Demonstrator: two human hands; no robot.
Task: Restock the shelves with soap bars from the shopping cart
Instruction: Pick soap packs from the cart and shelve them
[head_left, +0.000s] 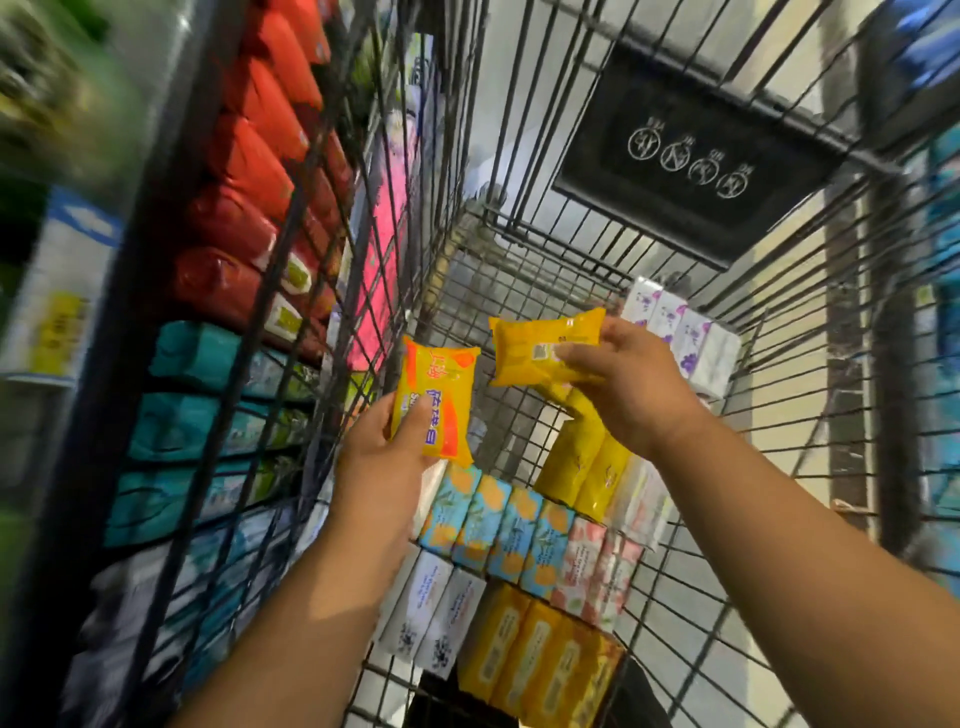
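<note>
Gripping an orange soap bar (436, 400) upright in the left hand (384, 457), pinching a yellow soap bar (540, 348) crosswise in the right hand (634, 384), both raised above the cart (457, 291). Shelves (161, 385) off to the left, beyond the cart's side, nearer the left hand, so likely that bar first.

Wire cart (524, 244), soap bars (498, 519) (packed in rows)

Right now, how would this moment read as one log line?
left hand: holds orange-yellow soap bar | right hand: holds plain yellow soap bar | both over shopping cart
</note>
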